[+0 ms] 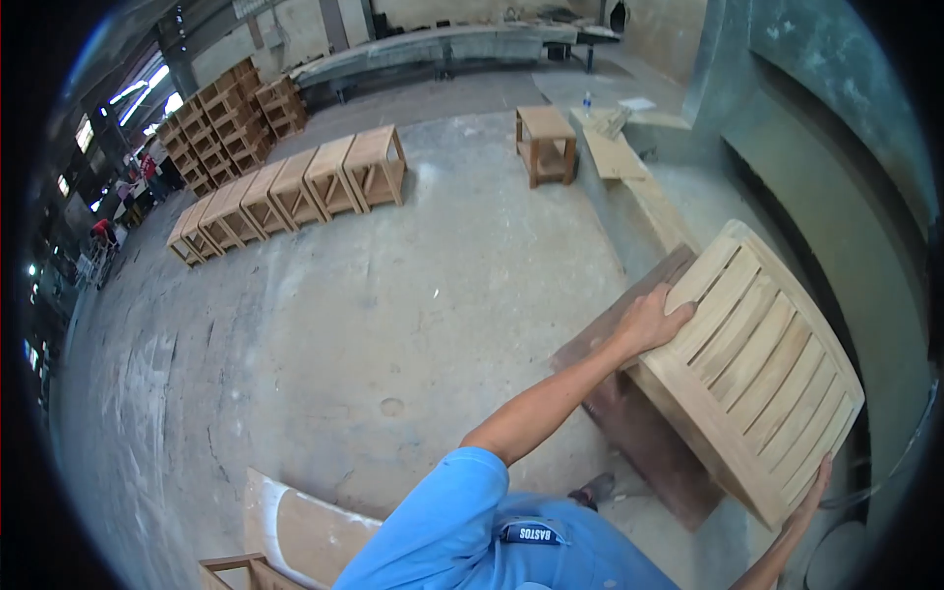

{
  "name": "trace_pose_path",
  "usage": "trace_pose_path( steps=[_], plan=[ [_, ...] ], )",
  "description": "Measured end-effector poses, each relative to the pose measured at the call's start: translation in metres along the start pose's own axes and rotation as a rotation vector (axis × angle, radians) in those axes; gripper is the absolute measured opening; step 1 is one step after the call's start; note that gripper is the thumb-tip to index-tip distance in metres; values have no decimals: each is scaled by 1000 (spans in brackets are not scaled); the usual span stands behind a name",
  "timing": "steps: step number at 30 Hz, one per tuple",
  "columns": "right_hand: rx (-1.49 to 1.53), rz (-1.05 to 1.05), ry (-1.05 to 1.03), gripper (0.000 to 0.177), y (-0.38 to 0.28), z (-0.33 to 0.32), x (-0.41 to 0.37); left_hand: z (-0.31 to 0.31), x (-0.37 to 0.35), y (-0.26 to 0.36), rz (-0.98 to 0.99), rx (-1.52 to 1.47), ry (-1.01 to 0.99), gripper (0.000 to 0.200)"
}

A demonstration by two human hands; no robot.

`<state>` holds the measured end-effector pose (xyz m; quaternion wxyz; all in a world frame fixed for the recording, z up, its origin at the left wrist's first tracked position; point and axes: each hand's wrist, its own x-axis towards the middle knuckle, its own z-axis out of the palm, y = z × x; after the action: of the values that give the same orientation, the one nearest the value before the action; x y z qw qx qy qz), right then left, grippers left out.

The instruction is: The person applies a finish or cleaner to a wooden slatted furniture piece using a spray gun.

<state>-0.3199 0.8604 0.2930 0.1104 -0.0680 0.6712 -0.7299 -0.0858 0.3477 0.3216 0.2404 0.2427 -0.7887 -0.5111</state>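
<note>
A pale slatted wooden stool (pixel 762 359) is tilted over a dark brown board (pixel 649 442) at the right, its slatted top facing up toward me. My left hand (pixel 654 322) grips the near left corner of its frame, thumb on top and fingers over the edge. On the opposite lower right edge, my right hand (pixel 811 492) is closed around the rim, with some of its fingers hidden. The stool's underside and legs cannot be seen.
Several wooden stools (pixel 285 192) stand in a row at left, with stacked wooden frames (pixel 221 123) behind. A small wooden table (pixel 546 143) stands ahead, near a low ledge (pixel 634 197). A curved panel (pixel 310 526) lies at my lower left. People work far left.
</note>
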Motion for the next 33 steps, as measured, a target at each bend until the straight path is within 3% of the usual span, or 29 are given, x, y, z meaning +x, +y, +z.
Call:
trace_pose_path(
  steps=[4,10,12,14,16,18,23,25,27,33],
  plan=[
    [174,55,107,76,-14,57,-102,-34,-54,-28,5,-95,-59,73],
    [203,42,472,92,-39,129,-186,-62,-75,-22,-4,-160,-79,75],
    [385,54,605,96,-25,126,-218,-75,-82,-15,-94,-144,-137,74],
    [311,44,650,96,5,101,-247,-87,-95,-21,-164,-130,-203,73],
    [486,127,637,90,22,93,-271,-100,-125,-39,-83,-263,-171,60],
    [502,131,672,87,19,129,-288,-113,-134,-42,-106,-308,-194,60],
    [445,39,735,77,23,159,-288,-132,-119,-73,-165,-417,-191,64],
    [445,-31,729,75,24,186,-275,-158,-111,-83,-121,-402,-97,58],
    [432,-73,722,74,28,233,-246,-182,-87,-126,-109,-427,-62,54],
    [345,-39,485,75,22,352,-118,-264,-32,-162,-209,-530,179,46]
  ],
)
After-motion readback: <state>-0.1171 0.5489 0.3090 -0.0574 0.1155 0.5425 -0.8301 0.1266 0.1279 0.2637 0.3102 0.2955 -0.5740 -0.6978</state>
